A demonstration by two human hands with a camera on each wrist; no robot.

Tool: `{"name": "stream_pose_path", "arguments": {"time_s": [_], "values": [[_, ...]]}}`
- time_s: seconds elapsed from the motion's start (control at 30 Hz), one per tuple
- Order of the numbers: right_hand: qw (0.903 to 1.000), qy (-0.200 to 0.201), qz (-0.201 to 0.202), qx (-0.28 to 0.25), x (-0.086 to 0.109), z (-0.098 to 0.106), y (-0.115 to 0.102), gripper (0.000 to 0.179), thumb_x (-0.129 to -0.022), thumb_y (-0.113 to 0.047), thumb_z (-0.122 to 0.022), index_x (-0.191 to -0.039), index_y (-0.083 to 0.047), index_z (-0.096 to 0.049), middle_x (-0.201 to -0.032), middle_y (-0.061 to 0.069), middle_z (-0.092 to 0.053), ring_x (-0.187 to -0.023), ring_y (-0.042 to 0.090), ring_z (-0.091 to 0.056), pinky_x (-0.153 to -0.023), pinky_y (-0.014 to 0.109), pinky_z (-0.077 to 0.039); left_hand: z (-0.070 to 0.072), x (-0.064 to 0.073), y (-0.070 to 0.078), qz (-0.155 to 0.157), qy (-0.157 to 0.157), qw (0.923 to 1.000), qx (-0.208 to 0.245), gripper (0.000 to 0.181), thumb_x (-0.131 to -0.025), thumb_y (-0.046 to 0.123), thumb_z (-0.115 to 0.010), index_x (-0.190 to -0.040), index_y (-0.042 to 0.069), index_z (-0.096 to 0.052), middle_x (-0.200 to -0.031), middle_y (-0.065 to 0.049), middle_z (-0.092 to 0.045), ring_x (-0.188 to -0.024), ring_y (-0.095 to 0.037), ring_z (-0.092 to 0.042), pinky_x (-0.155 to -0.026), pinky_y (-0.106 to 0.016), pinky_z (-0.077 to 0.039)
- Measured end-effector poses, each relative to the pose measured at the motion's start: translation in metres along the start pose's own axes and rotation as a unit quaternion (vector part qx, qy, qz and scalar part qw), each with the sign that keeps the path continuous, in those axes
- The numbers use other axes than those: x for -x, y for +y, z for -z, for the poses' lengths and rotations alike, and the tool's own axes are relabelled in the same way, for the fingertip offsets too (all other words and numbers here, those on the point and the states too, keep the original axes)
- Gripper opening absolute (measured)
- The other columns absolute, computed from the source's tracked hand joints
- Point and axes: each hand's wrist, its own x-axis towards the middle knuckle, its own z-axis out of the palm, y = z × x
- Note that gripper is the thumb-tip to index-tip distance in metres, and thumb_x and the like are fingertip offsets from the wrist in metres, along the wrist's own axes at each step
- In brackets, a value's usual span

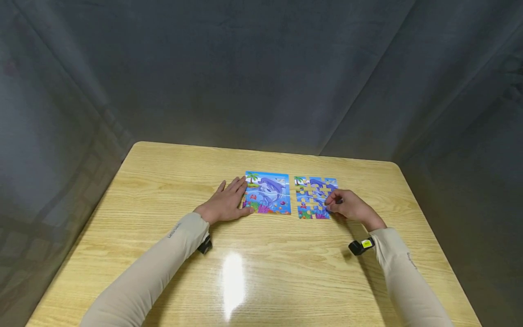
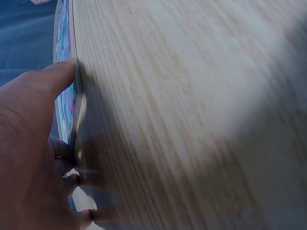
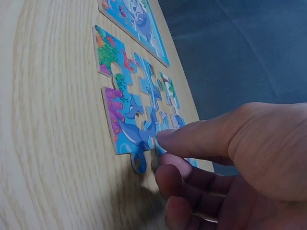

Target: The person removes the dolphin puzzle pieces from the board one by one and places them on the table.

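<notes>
My left hand (image 1: pixel 224 204) rests on the left side of a square dolphin picture board (image 1: pixel 267 193). Its fingers are extended, and in the left wrist view the thumb (image 2: pixel 60 76) lies along the board's edge. To the right lies a partly joined puzzle (image 1: pixel 312 197) with the same dolphin, palm and coral picture and gaps between pieces. At its right side, my right hand (image 1: pixel 349 206) pinches a puzzle piece with thumb (image 3: pixel 192 139) and forefinger. Those fingers mostly hide the piece. In the right wrist view, a coral-and-dolphin corner piece (image 3: pixel 127 124) shows beside the thumb.
The board and puzzle lie side by side on a light wooden table (image 1: pixel 278 268), towards its far edge. Grey curtains (image 1: pixel 261 77) stand behind and along both sides. A black wrist camera (image 1: pixel 359 246) hangs below the right wrist.
</notes>
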Motion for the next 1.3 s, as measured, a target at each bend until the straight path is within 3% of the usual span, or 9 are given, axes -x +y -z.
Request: {"name": "stream_pose_path", "arguments": {"time_s": [0.37,0.67,0.87,1.07,1.3], "values": [[0.9993,-0.003,0.033,0.019,-0.011,-0.005,-0.019,0.011,-0.103,-0.001,-0.062,-0.109,0.008,-0.063,-0.091,0.014,-0.062,-0.062,0.013,-0.047,-0.053,0.026,-0.041,-0.001,0.0,-0.001,0.0,0.001,1.0,0.0,0.095,-0.107,0.063,-0.051,-0.172,0.007,-0.011,-0.183,-0.01,-0.002,-0.171,-0.032,-0.001,-0.136,-0.063,-0.005],[0.998,-0.013,0.057,0.026,-0.032,-0.023,-0.038,0.01,-0.103,0.0,-0.06,-0.109,0.007,-0.063,-0.096,0.016,-0.063,-0.072,0.016,-0.052,-0.062,0.027,-0.047,-0.001,0.001,-0.003,0.0,-0.001,1.0,0.0,0.095,-0.107,0.063,-0.05,-0.172,0.007,-0.011,-0.183,-0.01,-0.001,-0.171,-0.032,-0.002,-0.136,-0.064,-0.005],[0.9981,-0.017,0.045,0.039,-0.042,-0.036,-0.051,0.01,-0.104,-0.001,-0.061,-0.112,0.005,-0.064,-0.097,0.013,-0.063,-0.075,0.019,-0.054,-0.067,0.03,-0.048,-0.003,0.0,-0.004,0.003,-0.004,1.0,0.0,0.095,-0.107,0.064,-0.049,-0.173,0.008,-0.009,-0.183,-0.009,0.001,-0.171,-0.032,-0.001,-0.136,-0.064,-0.004],[0.9968,-0.027,0.057,0.049,-0.049,-0.048,-0.064,0.01,-0.102,-0.001,-0.066,-0.11,0.004,-0.065,-0.092,0.01,-0.065,-0.078,0.018,-0.055,-0.073,0.03,-0.048,-0.004,0.0,-0.005,0.004,-0.004,1.0,0.0,0.096,-0.106,0.066,-0.049,-0.173,0.009,-0.009,-0.183,-0.008,0.002,-0.171,-0.03,0.001,-0.137,-0.062,-0.003],[0.9959,-0.049,0.048,0.06,-0.054,-0.062,-0.074,0.021,-0.101,-0.005,-0.071,-0.119,0.001,-0.062,-0.084,0.004,-0.054,-0.072,0.017,-0.047,-0.073,0.032,-0.044,-0.003,0.001,-0.005,0.003,-0.003,1.0,0.002,0.096,-0.106,0.065,-0.05,-0.173,0.008,-0.009,-0.183,-0.008,0.001,-0.171,-0.03,0.001,-0.137,-0.062,-0.003]]}}
